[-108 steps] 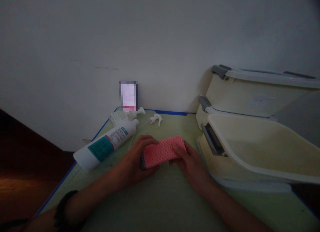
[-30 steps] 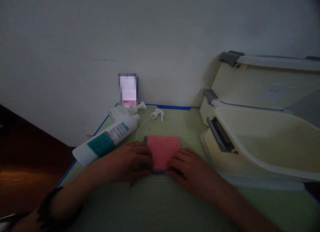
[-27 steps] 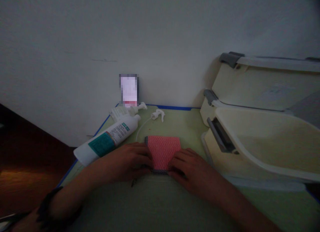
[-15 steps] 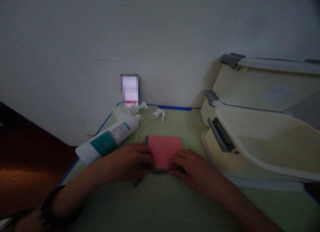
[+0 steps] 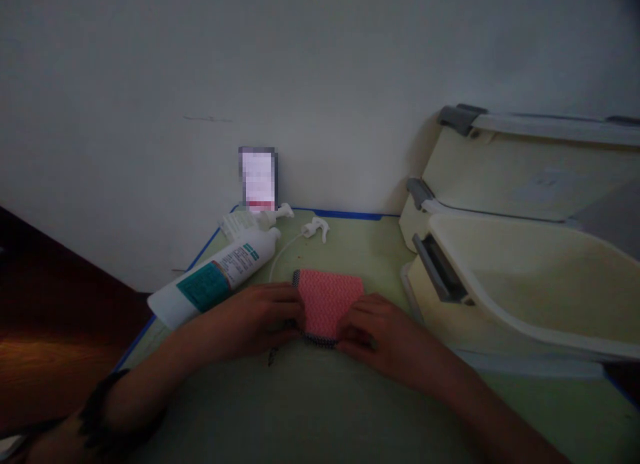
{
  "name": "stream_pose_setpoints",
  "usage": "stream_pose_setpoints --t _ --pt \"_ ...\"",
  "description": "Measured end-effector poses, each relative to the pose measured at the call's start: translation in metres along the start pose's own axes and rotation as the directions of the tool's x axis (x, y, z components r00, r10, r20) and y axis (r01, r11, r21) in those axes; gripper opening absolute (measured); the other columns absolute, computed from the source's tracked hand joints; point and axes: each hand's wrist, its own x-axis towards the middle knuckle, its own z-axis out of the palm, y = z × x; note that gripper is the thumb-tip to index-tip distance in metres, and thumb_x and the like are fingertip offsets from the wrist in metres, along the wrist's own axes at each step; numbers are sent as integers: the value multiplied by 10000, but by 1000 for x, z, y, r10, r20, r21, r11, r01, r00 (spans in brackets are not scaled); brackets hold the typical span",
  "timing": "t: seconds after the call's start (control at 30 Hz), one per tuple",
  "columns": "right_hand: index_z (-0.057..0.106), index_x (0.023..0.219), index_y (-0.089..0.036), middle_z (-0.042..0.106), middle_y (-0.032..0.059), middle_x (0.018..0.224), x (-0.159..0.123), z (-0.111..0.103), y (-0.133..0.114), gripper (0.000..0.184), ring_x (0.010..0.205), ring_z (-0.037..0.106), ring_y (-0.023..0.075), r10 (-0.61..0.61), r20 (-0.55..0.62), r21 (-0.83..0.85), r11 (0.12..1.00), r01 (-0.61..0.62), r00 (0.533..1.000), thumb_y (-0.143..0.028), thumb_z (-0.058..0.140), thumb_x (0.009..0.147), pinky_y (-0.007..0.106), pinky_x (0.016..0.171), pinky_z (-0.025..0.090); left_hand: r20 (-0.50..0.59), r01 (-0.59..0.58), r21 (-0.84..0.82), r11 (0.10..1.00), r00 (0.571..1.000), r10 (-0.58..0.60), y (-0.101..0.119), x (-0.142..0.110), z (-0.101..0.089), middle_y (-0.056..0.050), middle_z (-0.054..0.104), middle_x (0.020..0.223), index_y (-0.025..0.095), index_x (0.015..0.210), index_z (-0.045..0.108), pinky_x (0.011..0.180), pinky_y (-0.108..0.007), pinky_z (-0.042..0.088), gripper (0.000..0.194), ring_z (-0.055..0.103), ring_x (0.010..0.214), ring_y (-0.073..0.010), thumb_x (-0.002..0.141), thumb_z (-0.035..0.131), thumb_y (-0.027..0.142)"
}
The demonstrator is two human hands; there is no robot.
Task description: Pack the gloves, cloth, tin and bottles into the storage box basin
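My left hand (image 5: 267, 314) and right hand (image 5: 383, 327) each pinch, in a light grip, one side of the folded pink patterned cloth (image 5: 331, 301), mid-worktop (image 5: 367, 247); I'd press evenly, keeping its edges square.

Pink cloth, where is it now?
Head view, just below centre: the pink cloth lies on the green tabletop between the left hand and right hand, fingers at both sides.
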Motion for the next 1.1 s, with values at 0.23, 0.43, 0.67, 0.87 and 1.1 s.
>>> stream_pose_setpoints --t 0.23,0.43,0.67,0.87,1.1 --pt "587 789 -181 584 -8 785 -1 0 -3 70 779 498 115 -27 -16 -44 999 26 1000 -179 521 814 251 739 359 44 31 24 999 999 -32 2 1 0 -29 586 991 198 919 605 815 -271 416 142 535 923 -161 792 550 165" --pt "574 797 -176 579 3 810 0 1 -5 87 794 490 122 -27 -41 -37 999 26 999 -163 493 825 251 724 368 21 18 92 996 1000 -20 1 2 8 -36 587 966 187 898 607 792 -272 414 119 528 920 -167 805 533 175" --pt "561 819 -179 567 1 840 -2 2 -5 48 814 486 132 -2 36 -8 1000 2 999 -211 568 784 254 711 372 22 27 91 996 999 -29 3 4 8 -42 577 991 179 911 598 817 -270 407 128 525 933 -163 806 528 158" --pt "580 846 -180 585 13 863 -2 4 0 55 830 497 140 -22 62 -30 999 23 998 -187 555 797 276 749 369 3 36 101 994 999 -36 -2 2 8 -31 581 961 182 888 592 761 -255 418 96 544 876 -153 809 538 186" --pt "612 842 -186 601 8 849 -1 0 -3 113 830 516 133 -43 73 -26 999 45 996 -238 511 844 271 758 376 28 35 73 997 999 -37 -1 -2 2 -27 588 910 175 804 608 761 -270 417 98 539 852 -157 817 539 243"
